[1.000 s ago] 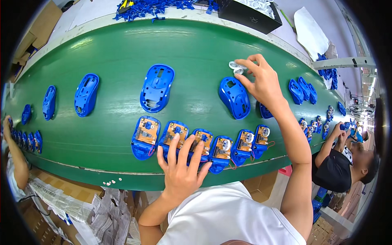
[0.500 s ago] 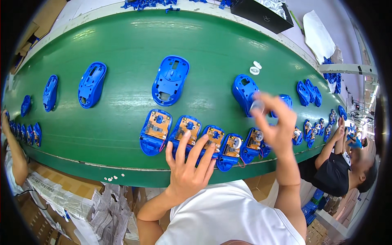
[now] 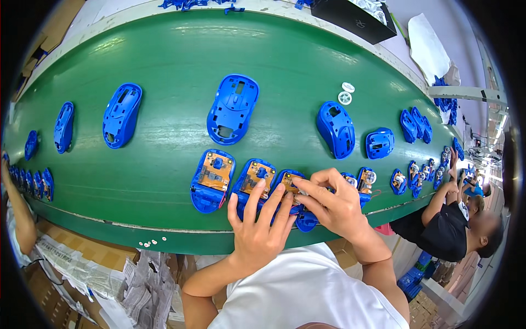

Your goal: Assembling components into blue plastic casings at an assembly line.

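Glossy green belt (image 3: 164,175); hands (image 3: 262,241) apparently touch rounded, board-fitted mouse shells (image 3: 256,176).

black box (image 3: 344,23) cropped, right grip (image 3: 338,205) contents unclear

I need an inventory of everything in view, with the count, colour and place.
Green work surface: one, green, centre.
Bare mouse shells: at least nine, blue, mostly far row.
Shells with circuit boards: many, blue and orange, near edge.
Wheels: two, white, beyond a bare shell, right.
Small parts: many, blue, top edge.
Box: one, black, top right.
Sheet: one, white, right of box.
Cartons: several, brown, lower left.
Other people: two or more, one in black, both sides.
Left grip: one, bare, over boards.
Right grip: one, bare, beside left.
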Demonstrator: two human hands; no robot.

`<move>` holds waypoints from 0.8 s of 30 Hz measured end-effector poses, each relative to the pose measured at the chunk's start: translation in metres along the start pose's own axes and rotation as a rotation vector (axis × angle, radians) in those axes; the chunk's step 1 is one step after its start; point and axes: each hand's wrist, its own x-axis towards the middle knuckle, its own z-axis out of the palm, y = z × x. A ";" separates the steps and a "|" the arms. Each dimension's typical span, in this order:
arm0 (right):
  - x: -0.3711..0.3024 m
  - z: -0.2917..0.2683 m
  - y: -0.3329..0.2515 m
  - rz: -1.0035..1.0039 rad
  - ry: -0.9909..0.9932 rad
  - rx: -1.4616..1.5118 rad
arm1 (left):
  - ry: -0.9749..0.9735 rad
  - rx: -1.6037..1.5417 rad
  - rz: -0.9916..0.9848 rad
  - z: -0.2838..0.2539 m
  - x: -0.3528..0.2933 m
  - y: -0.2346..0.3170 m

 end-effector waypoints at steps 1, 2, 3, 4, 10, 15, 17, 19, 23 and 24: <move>0.000 0.000 -0.001 0.015 0.000 0.000 | 0.016 0.004 -0.012 0.001 0.000 0.002; -0.001 0.000 -0.001 0.031 0.000 0.000 | 0.031 0.008 -0.025 0.003 0.001 0.004; -0.001 0.001 -0.002 0.047 -0.001 0.000 | 0.046 0.013 -0.038 0.004 0.001 0.006; -0.002 0.001 -0.002 0.062 -0.002 0.001 | 0.061 0.018 -0.051 0.004 0.000 0.007; -0.004 -0.003 0.002 0.081 -0.037 0.038 | 0.074 0.013 -0.071 0.007 0.001 0.009; 0.001 -0.008 0.000 0.022 0.028 0.039 | 0.074 0.009 -0.066 0.007 0.002 0.009; 0.001 -0.001 0.002 0.068 0.006 0.050 | 0.082 -0.009 -0.077 0.008 0.001 0.011; 0.003 0.003 0.004 0.113 -0.018 0.062 | 0.091 -0.027 -0.089 0.009 0.001 0.011; 0.009 0.006 0.004 0.016 0.014 -0.007 | 0.086 -0.032 -0.084 0.007 0.001 0.009; 0.009 0.007 0.003 -0.017 0.024 -0.032 | 0.085 -0.034 -0.081 0.006 0.000 0.009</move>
